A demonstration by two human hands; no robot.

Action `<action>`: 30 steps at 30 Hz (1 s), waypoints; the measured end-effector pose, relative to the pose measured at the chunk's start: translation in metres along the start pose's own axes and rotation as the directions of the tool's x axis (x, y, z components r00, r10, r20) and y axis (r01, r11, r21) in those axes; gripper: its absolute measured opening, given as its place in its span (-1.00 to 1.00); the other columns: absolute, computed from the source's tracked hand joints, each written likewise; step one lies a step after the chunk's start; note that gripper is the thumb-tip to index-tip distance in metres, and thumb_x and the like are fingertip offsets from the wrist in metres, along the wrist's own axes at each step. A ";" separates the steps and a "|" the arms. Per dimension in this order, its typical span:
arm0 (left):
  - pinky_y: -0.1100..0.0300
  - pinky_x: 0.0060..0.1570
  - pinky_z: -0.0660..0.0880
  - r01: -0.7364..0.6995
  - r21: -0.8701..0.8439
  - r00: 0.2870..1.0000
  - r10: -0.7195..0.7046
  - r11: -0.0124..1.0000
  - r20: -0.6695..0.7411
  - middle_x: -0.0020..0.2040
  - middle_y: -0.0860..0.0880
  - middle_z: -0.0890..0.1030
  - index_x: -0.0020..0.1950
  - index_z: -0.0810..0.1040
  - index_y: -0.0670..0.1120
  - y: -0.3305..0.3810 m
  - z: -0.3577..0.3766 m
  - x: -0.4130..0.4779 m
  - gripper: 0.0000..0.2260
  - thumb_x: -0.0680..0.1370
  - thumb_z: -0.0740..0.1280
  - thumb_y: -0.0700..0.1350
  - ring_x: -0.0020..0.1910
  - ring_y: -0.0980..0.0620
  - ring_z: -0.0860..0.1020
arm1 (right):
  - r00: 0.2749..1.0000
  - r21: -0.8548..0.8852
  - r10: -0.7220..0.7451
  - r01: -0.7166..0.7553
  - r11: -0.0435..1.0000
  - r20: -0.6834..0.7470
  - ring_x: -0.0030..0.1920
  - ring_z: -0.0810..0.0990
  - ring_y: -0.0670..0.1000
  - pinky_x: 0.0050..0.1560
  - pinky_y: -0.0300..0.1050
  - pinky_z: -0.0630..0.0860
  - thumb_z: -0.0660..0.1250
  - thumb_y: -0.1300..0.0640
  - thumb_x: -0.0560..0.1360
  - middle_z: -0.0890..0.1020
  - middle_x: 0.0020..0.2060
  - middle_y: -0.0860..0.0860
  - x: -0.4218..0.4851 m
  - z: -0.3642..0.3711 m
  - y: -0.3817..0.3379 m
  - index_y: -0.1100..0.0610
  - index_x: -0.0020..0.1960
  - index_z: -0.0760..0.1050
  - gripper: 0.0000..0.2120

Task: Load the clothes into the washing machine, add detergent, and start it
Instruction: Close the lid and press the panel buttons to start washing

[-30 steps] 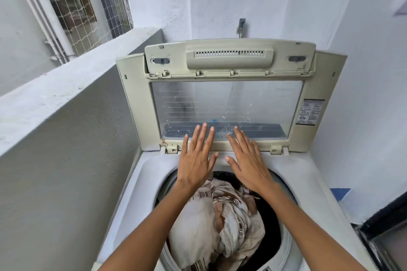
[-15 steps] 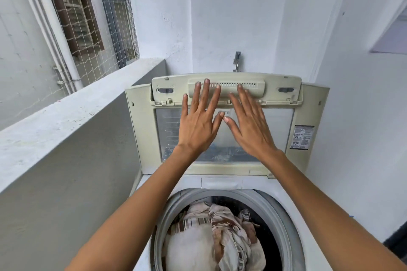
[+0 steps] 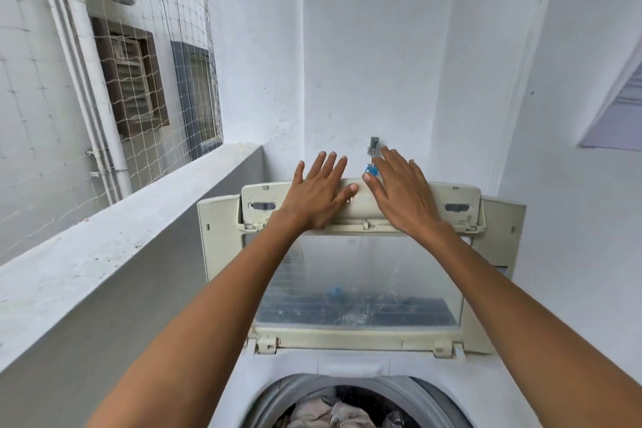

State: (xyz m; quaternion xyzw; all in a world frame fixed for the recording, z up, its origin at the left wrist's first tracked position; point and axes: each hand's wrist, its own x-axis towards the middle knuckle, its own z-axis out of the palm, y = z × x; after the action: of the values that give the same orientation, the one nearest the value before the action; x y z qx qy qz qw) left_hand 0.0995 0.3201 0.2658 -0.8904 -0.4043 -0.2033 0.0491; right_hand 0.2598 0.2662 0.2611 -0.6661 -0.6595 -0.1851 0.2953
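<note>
The top-loading washing machine stands below me with its beige lid raised upright; a clear window fills the lid's middle. Both my arms reach up to the lid's top edge. My left hand lies flat on the handle part with straight fingers. My right hand lies flat beside it, its fingers extending past the top edge. Crumpled beige and brown clothes show inside the drum at the bottom edge.
A tap with a blue fitting sticks out of the white wall just behind the lid, near my right fingertips. A white parapet ledge runs along the left, with netting and a drainpipe beyond. A white wall closes the right side.
Both hands rose from above the drum, up the lid's window, to its top edge. The view tilted upward, so most of the drum dropped out of view.
</note>
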 end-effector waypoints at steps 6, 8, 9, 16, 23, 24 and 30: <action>-0.06 0.46 -0.15 0.034 -0.107 0.999 -0.034 0.994 0.001 0.56 -0.07 0.05 0.54 0.02 -0.07 -0.006 -0.003 0.021 -0.50 0.65 -0.07 0.11 0.54 -0.01 -0.09 | 0.996 0.043 0.063 -0.066 0.997 0.067 0.48 0.15 0.07 0.38 0.03 0.18 0.01 -0.05 0.63 0.18 0.50 0.09 0.026 0.004 0.000 0.20 0.37 0.33 -0.56; -0.06 0.46 -0.12 0.021 -0.071 1.000 -0.022 0.997 -0.013 0.55 -0.04 0.12 0.53 0.07 -0.09 -0.006 0.002 0.022 -0.52 0.66 -0.06 0.09 0.54 0.00 -0.07 | 0.992 -0.007 0.077 -0.077 0.997 0.097 0.46 0.20 0.05 0.33 0.04 0.23 -0.02 -0.05 0.63 0.24 0.47 0.09 0.026 0.007 0.000 0.18 0.35 0.35 -0.56; -0.06 0.46 -0.10 0.019 -0.057 1.000 -0.021 0.998 -0.023 0.53 -0.02 0.17 0.52 0.10 -0.10 -0.006 0.004 0.022 -0.53 0.66 -0.06 0.08 0.54 0.00 -0.06 | 0.992 -0.034 0.075 -0.072 0.997 0.098 0.41 0.28 0.06 0.29 0.05 0.27 -0.04 -0.05 0.63 0.33 0.41 0.09 0.025 0.007 -0.001 0.16 0.31 0.39 -0.57; 0.05 0.03 0.30 -0.002 0.018 0.978 0.005 1.000 -0.210 0.06 -0.09 0.62 0.14 0.48 -0.08 0.000 0.009 0.013 -0.63 0.65 -0.03 0.09 0.15 -0.13 0.51 | 0.994 -0.104 0.056 -0.046 0.993 0.091 -0.04 0.54 0.18 0.06 0.03 0.30 -0.11 -0.06 0.64 0.63 -0.14 0.10 0.011 -0.004 -0.010 0.10 -0.13 0.47 -0.55; 0.13 -0.30 0.23 0.006 0.045 0.967 0.006 0.999 -0.255 -0.35 -0.02 0.47 -0.27 0.37 -0.09 0.012 -0.006 -0.016 -0.53 0.61 -0.03 0.21 -0.29 -0.12 0.45 | 0.996 -0.112 -0.029 0.039 0.993 0.084 -0.09 0.54 0.18 0.09 0.07 0.34 -0.13 -0.09 0.63 0.60 -0.21 0.08 -0.017 -0.023 -0.017 0.08 -0.12 0.45 -0.55; 0.13 -0.31 0.22 0.004 0.045 0.965 0.008 0.999 -0.261 -0.38 0.00 0.44 -0.29 0.37 -0.09 0.014 -0.007 -0.021 -0.52 0.60 -0.03 0.23 -0.32 -0.09 0.42 | 0.996 -0.105 -0.037 0.045 0.993 0.080 -0.11 0.53 0.18 0.08 0.07 0.35 -0.13 -0.09 0.63 0.58 -0.24 0.06 -0.022 -0.025 -0.019 0.07 -0.14 0.42 -0.57; 0.13 -0.37 0.20 -0.028 0.029 0.947 0.036 0.999 -0.318 -0.48 0.03 0.39 -0.34 0.38 -0.07 0.023 -0.013 -0.052 -0.48 0.58 -0.01 0.27 -0.40 -0.07 0.40 | 0.996 -0.088 -0.069 0.074 0.993 0.050 -0.08 0.53 0.16 0.04 0.06 0.29 -0.12 -0.08 0.63 0.59 -0.19 0.06 -0.051 -0.040 -0.029 0.08 -0.13 0.40 -0.58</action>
State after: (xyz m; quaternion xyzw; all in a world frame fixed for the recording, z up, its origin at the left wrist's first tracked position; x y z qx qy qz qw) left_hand 0.0818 0.2650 0.2581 -0.8517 -0.3789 -0.3387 0.1276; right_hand 0.2336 0.2006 0.2633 -0.6588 -0.6806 -0.2095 0.2427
